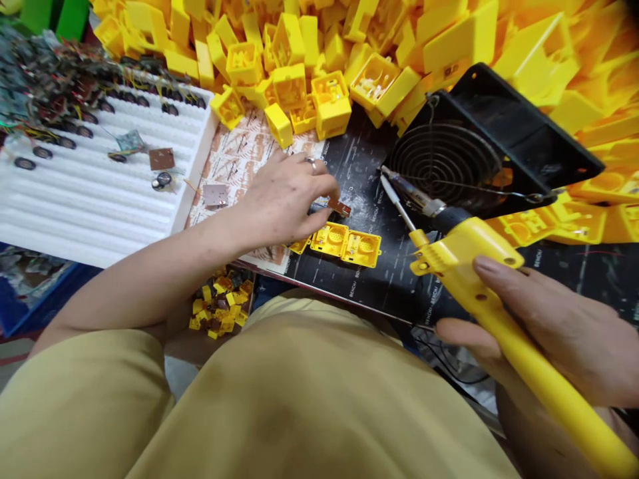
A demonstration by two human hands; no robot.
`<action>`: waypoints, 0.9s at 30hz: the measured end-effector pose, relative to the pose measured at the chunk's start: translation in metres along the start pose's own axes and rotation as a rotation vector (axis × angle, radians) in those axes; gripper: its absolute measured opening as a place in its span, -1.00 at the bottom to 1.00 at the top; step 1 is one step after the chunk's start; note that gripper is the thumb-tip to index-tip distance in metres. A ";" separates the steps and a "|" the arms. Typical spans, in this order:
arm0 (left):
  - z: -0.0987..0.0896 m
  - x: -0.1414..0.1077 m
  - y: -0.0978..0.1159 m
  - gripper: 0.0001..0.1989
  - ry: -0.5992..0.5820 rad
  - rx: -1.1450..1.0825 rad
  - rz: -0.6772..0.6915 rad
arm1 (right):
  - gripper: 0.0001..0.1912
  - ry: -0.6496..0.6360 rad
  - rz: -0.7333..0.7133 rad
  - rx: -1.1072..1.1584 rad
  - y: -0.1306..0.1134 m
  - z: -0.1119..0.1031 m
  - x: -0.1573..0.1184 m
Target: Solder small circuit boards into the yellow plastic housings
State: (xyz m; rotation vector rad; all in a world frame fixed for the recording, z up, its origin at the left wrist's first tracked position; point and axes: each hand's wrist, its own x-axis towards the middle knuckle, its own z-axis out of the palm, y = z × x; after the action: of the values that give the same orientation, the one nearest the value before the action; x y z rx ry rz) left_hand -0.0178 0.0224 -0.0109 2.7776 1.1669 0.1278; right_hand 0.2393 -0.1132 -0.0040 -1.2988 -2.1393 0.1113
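Note:
My left hand [292, 196] is closed, thumb and fingers pinching a small brown circuit board [340, 208]. Just below it lie joined yellow plastic housings [347, 244] with round speaker grilles, one partly hidden by my hand. In my right hand [554, 319] is a yellow soldering iron [492, 293], its metal tip pointing up and left by the black fan. A thin metal tube runs beside the tip. Another small board [215, 195] rests on patterned paper left of my left wrist.
A black fan [444, 159] with a wire guard stands at right centre. Yellow housings [289, 40] are heaped along the back. White foam tray [90, 199] with wired parts sits left; a box of small yellow pieces [219, 303] is below the table edge.

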 end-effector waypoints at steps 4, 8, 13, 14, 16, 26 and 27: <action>0.011 0.016 -0.008 -0.78 0.010 -0.077 0.018 | -0.16 0.004 0.047 0.033 -0.004 0.004 0.005; 0.004 0.007 -0.025 -0.76 0.095 -0.410 -0.131 | -0.32 -0.015 -0.158 0.054 0.010 0.019 0.005; -0.019 -0.026 -0.039 -0.73 -0.132 -0.754 -0.196 | -0.70 -0.119 -0.263 0.063 0.023 0.037 0.014; -0.021 -0.031 -0.040 -0.73 -0.181 -0.784 -0.192 | -0.70 -0.118 -0.277 0.042 0.023 0.038 0.016; -0.022 -0.037 -0.039 -0.72 -0.258 -0.865 -0.206 | -0.67 -0.109 -0.281 0.014 0.024 0.038 0.017; -0.006 -0.038 -0.029 -0.69 -0.276 -0.911 -0.193 | -0.69 -0.091 -0.452 -0.046 0.017 0.018 0.012; -0.008 -0.036 -0.029 -0.70 -0.282 -0.896 -0.175 | -0.72 -0.094 -0.459 -0.079 0.017 0.022 0.017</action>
State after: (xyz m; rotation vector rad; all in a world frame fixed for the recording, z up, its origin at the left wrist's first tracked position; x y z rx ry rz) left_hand -0.0647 0.0173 -0.0081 1.8374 0.9488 0.1780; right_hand 0.2350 -0.0855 -0.0204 -0.8256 -2.4869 -0.1052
